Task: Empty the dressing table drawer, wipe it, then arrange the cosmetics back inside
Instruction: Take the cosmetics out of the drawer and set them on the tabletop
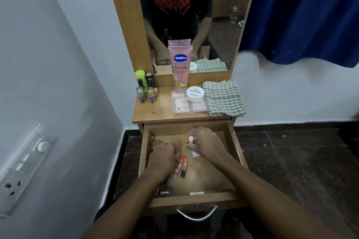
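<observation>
The wooden drawer (194, 199) of the dressing table is pulled open below me. My right hand (207, 144) is inside it and grips a small white-capped bottle (191, 140) near the back. My left hand (162, 158) is curled low at the drawer's left; it is blurred, and whatever it holds is hidden. Between my hands lie a red-capped tube (179, 164) and a small dark bottle (183, 170). On the tabletop (151, 110) stand a pink Vaseline tube (180, 68), a white round jar (195, 94), a clear flat case (187, 105) and several small bottles (145, 88).
A folded green-striped cloth (223, 98) lies on the tabletop's right side. A mirror (194, 15) rises behind. The white wall with a switch panel (25, 167) is close on the left; a blue curtain (303, 11) hangs at the right. The drawer's metal handle (197, 214) points toward me.
</observation>
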